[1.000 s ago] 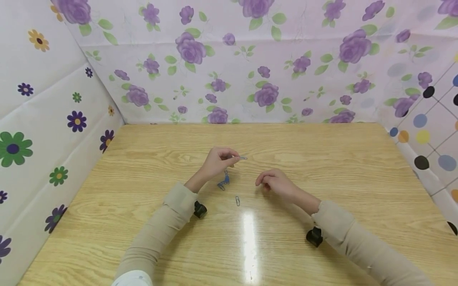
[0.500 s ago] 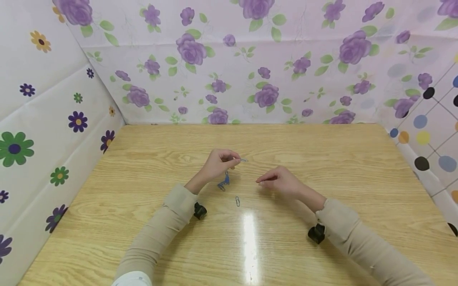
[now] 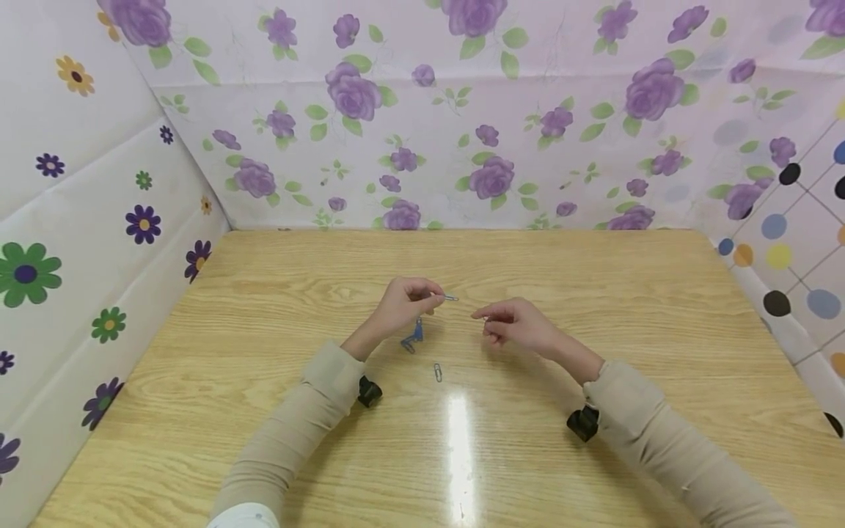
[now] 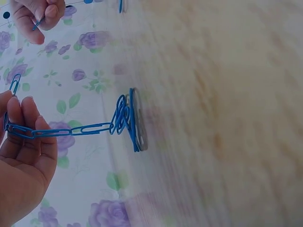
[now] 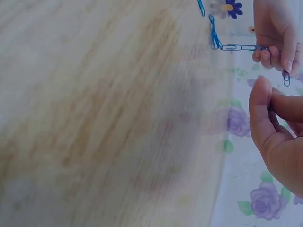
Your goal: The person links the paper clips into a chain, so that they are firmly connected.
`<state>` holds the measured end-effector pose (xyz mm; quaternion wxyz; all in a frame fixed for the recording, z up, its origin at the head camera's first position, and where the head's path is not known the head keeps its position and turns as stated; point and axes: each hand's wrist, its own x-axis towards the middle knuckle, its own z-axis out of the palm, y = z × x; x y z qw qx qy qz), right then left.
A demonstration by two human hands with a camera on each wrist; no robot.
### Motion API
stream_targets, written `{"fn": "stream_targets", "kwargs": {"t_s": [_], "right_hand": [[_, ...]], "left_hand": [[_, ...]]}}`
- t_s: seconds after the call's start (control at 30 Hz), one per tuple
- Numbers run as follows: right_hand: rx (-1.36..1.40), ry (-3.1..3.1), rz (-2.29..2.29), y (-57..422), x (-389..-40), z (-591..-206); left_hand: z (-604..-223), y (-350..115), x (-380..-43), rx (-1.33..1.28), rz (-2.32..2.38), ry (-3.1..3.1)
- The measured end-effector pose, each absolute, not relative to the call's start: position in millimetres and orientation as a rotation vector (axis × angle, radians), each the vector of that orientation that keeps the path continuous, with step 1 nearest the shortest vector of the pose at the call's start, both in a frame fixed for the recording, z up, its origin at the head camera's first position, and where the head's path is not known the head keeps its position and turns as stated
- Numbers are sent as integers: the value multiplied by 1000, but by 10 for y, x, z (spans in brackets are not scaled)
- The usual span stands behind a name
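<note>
My left hand (image 3: 404, 304) pinches the upper end of a chain of blue paper clips (image 4: 90, 128). One end clip (image 4: 15, 84) sticks out past the thumb and fingertips, towards the right. From the fingers the chain runs down to the table, where its lower links lie bunched (image 3: 414, 337). A short distance to the right, my right hand (image 3: 524, 326) holds a single blue paper clip (image 4: 38, 24) between thumb and fingers, mostly hidden by them in the right wrist view. The two hands are apart, both above the table.
A loose paper clip (image 3: 438, 372) lies on the wooden table (image 3: 594, 271) in front of the chain. Flower-printed cloth (image 3: 422, 147) stands behind the table and along its left side, with dotted cloth (image 3: 792, 279) at the right. Black wrist cameras (image 3: 370, 391) hang below both sleeves.
My right hand has risen slightly and turned, its index finger now straighter while it keeps the clip. The left hand with the chain stays almost still, lowered very slightly.
</note>
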<state>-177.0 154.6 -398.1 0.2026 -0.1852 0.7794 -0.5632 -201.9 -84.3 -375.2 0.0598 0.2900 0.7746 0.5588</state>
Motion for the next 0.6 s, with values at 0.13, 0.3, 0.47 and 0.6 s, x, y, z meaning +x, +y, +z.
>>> {"fn": "stream_targets", "kwargs": {"t_s": [0.13, 0.3, 0.47, 0.6], "right_hand": [[-495, 2215, -1568, 1548, -1797, -3954], [-419, 2287, -1604, 1530, -1831, -3926], [-488, 2427, -1553, 1516, -1874, -3915], [-555, 2479, -1539, 1510, -1906, -3906]], "left_hand": [[-3764, -838, -2021, 874, 1706, 2337], [-3778, -828, -2022, 857, 1711, 2326], [-3788, -826, -2026, 840, 1700, 2329], [-3783, -820, -2032, 840, 1695, 2331]]}}
